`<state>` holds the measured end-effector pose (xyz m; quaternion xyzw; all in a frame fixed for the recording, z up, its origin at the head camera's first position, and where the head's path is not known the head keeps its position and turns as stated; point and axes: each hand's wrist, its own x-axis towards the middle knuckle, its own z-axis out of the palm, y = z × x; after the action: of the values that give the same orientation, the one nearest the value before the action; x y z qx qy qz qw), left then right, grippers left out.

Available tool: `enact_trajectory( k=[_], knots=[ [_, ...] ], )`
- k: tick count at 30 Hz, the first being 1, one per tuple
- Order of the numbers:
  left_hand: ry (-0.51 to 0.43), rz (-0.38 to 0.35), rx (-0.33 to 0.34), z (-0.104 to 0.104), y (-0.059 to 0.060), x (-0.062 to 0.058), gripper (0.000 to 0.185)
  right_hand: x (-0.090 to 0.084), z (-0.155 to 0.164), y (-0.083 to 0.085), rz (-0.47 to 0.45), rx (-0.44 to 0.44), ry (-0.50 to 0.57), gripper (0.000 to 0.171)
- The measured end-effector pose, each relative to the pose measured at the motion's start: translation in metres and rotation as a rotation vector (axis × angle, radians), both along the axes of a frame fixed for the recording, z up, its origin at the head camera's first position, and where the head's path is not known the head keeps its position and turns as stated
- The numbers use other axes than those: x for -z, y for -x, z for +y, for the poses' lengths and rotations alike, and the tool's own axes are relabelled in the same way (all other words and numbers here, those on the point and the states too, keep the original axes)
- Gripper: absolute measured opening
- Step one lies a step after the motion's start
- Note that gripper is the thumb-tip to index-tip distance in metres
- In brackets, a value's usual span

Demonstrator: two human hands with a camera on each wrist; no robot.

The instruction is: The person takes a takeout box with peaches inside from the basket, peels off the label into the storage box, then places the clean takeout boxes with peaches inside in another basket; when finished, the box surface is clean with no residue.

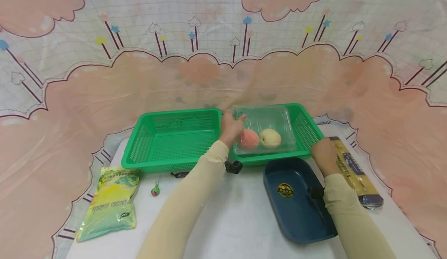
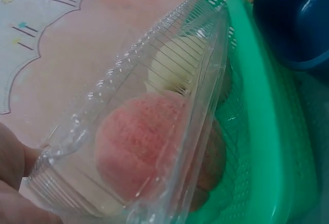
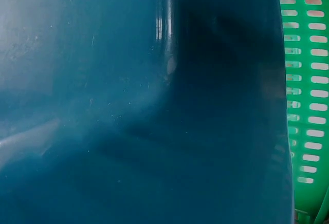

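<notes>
White desk, pastel backdrop: left hand gripping clear fruit box at nine o'clock, long axis three-to-nine; right hand, grip unclear, beside blue tray.

"SPAGHETTI" on pasta packet

My white table carries two green baskets far, a blue tray near right, a pasta pack far right, a yellow-green pouch and a small sweet near left.
</notes>
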<state>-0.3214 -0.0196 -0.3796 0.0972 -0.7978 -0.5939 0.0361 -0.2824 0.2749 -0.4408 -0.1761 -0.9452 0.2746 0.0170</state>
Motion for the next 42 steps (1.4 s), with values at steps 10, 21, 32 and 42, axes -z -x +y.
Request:
enact_trajectory(
  k=[10,21,32,42],
  knots=[
    [0.005,-0.054,0.021,0.009,0.008,0.021,0.063,0.002,-0.001,0.004,-0.009,0.016,-0.019,0.050],
    [0.073,-0.154,0.090,0.009,0.015,0.034,0.078,0.007,0.002,0.007,0.005,0.019,-0.023,0.051],
    [0.159,-0.225,0.191,0.013,0.007,0.032,0.092,0.004,0.001,0.003,0.018,0.014,-0.021,0.049],
    [0.163,-0.253,0.256,0.009,0.003,0.033,0.079,0.003,0.000,0.006,-0.025,0.044,-0.021,0.055]
  ],
)
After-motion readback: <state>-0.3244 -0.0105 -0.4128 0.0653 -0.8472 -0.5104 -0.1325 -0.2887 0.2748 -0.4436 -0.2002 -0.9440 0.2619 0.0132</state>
